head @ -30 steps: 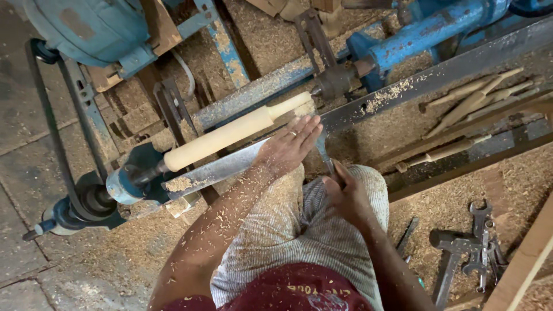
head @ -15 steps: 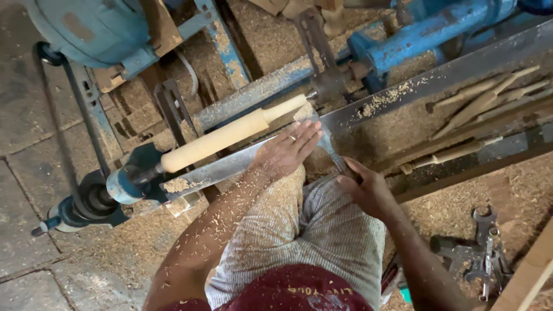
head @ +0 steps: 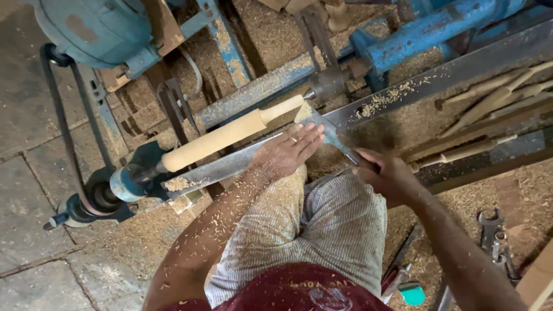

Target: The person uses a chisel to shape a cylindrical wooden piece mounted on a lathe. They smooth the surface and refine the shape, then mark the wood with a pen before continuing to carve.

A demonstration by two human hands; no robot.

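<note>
Most of the wooden spindle [head: 230, 133] on the lathe [head: 403, 40] already looks rounded and smooth; only its narrower end near the tailstock seems unfinished. The left hand [head: 286, 152] lies flat, fingers stretched out together, pressing the chisel [head: 325, 131] onto the tool rest [head: 219, 167]. The right hand [head: 386, 175] is wrapped tight around the chisel's handle. No containers show; wood shavings [head: 386, 99] just litter the lathe bed and floor.

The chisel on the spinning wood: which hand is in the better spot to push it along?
Probably the right hand: it grips the chisel by its handle end. The left hand only lies flat on the blade near the wooden spindle, steadying it.
</note>
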